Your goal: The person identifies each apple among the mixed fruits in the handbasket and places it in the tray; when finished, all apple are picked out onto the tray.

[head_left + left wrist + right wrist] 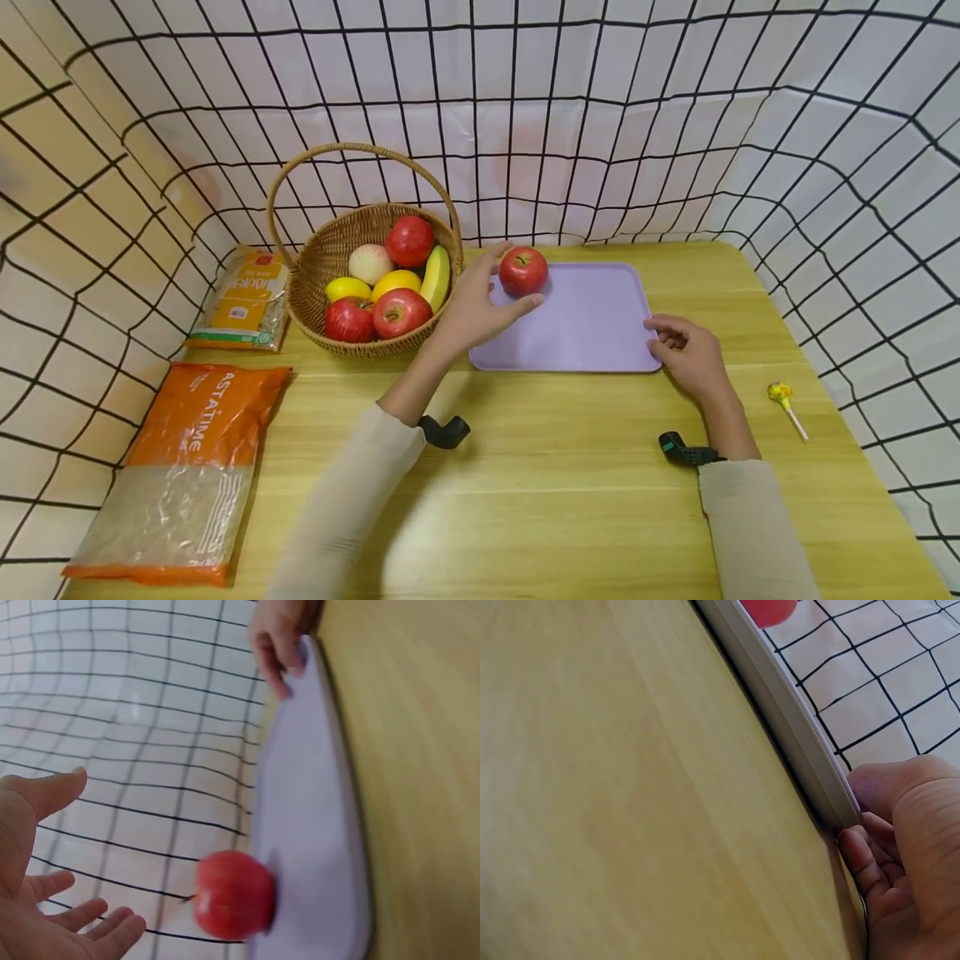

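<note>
Red apple [523, 272] lies between the hands [480, 302], nearer the left.

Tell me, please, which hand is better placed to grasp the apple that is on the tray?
Probably the left hand: its spread fingers hold nothing and are close to the red apple. The right hand is farther away and pinches the opposite end of the purple tray.

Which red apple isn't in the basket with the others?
The red apple on the purple tray, beside the left grip. It's the only fruit there; the other three red apples sit inside the wicker basket.
</note>
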A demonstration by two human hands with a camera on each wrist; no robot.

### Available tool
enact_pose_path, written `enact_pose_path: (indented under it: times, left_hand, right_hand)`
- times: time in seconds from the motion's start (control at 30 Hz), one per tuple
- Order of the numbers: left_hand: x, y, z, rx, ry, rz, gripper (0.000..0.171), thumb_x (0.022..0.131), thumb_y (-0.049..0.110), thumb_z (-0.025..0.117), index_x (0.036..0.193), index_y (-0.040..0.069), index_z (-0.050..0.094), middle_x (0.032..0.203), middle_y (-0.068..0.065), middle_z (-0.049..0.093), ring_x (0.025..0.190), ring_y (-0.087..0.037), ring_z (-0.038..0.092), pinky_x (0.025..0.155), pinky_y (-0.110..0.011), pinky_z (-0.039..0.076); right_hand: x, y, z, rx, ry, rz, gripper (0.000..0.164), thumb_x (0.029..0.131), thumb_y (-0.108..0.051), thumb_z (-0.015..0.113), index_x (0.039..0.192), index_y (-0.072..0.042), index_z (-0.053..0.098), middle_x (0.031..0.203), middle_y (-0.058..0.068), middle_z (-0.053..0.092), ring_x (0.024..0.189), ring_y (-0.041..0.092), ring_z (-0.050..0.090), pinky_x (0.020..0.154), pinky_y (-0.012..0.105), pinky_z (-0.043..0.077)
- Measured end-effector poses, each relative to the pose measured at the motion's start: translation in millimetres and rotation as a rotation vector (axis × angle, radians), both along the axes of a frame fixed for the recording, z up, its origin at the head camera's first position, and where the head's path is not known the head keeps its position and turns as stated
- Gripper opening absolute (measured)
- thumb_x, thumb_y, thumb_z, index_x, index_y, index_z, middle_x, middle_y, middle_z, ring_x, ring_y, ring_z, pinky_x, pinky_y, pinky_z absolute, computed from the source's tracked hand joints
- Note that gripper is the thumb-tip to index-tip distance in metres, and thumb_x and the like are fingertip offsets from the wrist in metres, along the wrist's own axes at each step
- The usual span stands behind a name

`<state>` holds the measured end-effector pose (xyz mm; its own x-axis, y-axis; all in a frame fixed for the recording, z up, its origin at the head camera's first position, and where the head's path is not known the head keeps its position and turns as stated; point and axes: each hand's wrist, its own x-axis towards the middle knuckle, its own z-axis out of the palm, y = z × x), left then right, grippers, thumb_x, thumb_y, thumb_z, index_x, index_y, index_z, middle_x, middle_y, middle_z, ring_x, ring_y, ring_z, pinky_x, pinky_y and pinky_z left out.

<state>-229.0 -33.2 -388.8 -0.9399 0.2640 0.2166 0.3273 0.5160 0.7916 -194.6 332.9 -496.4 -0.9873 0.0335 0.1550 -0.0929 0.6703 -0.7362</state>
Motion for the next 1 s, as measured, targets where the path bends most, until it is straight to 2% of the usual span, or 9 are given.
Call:
enact_pose_path:
  times: [0.1, 0.2, 0.4, 0.5, 0.67, 1.0]
  left_hand:
    - [9.2, -10, 11.6, 0.040, 0.041, -0.008, 0.083, 0.085, 0.046, 0.082, 0.154, 0.019, 0.045, 0.152, -0.005, 0.051, 0.131, -0.024, 0.056, 0.107, -0.036, 0.052]
    - [13.9, -22, 20.2, 0.022, 0.099, 0.017, 0.075, 0.086, 0.044, 0.081, 0.150, 0.016, 0.050, 0.148, -0.006, 0.053, 0.128, -0.024, 0.057, 0.107, -0.037, 0.052]
    - [9.9, -51, 27.6, -0.015, 0.185, 0.082, 0.066, 0.087, 0.042, 0.080, 0.143, 0.013, 0.057, 0.146, -0.008, 0.055, 0.127, -0.028, 0.056, 0.103, -0.042, 0.054]
    - [5.3, -65, 29.8, -0.015, 0.192, 0.116, 0.065, 0.087, 0.042, 0.080, 0.140, 0.012, 0.059, 0.145, -0.008, 0.056, 0.130, -0.025, 0.054, 0.108, -0.042, 0.051]
    - [-2.3, -80, 32.9, -0.044, 0.175, 0.173, 0.071, 0.086, 0.049, 0.078, 0.144, 0.013, 0.057, 0.148, -0.009, 0.054, 0.134, -0.030, 0.052, 0.112, -0.047, 0.045]
    - [-11.3, -93, 30.5, -0.099, 0.116, 0.226, 0.080, 0.087, 0.053, 0.076, 0.151, 0.012, 0.050, 0.153, -0.013, 0.049, 0.134, -0.034, 0.052, 0.109, -0.052, 0.048]
  right_hand:
    - [2.1, -1, -0.6, -0.003, 0.004, 0.000, 0.030, 0.097, -0.013, 0.070, 0.125, -0.005, 0.073, 0.100, 0.012, 0.066, 0.083, 0.003, 0.053, 0.070, 0.007, 0.042]
    - [3.7, -1, -0.2, -0.002, 0.012, 0.007, 0.030, 0.097, -0.013, 0.069, 0.126, -0.005, 0.072, 0.101, 0.014, 0.067, 0.083, 0.003, 0.052, 0.070, 0.006, 0.041]
    - [3.5, -2, 0.9, -0.010, 0.005, 0.012, 0.031, 0.098, -0.013, 0.069, 0.127, -0.004, 0.072, 0.103, 0.014, 0.067, 0.084, 0.002, 0.052, 0.070, 0.005, 0.041]
    - [2.5, -3, 1.5, -0.011, 0.006, 0.011, 0.031, 0.098, -0.013, 0.069, 0.127, -0.004, 0.072, 0.103, 0.014, 0.067, 0.084, 0.002, 0.052, 0.070, 0.005, 0.041]
    - [0.8, -1, 1.6, 0.002, 0.015, 0.024, 0.031, 0.097, -0.012, 0.069, 0.127, -0.004, 0.072, 0.101, 0.014, 0.066, 0.082, 0.000, 0.052, 0.069, 0.006, 0.042]
    - [1.7, 0, -0.1, 0.013, 0.012, 0.017, 0.030, 0.097, -0.013, 0.069, 0.127, -0.006, 0.072, 0.101, 0.014, 0.066, 0.082, 0.001, 0.053, 0.069, 0.006, 0.042]
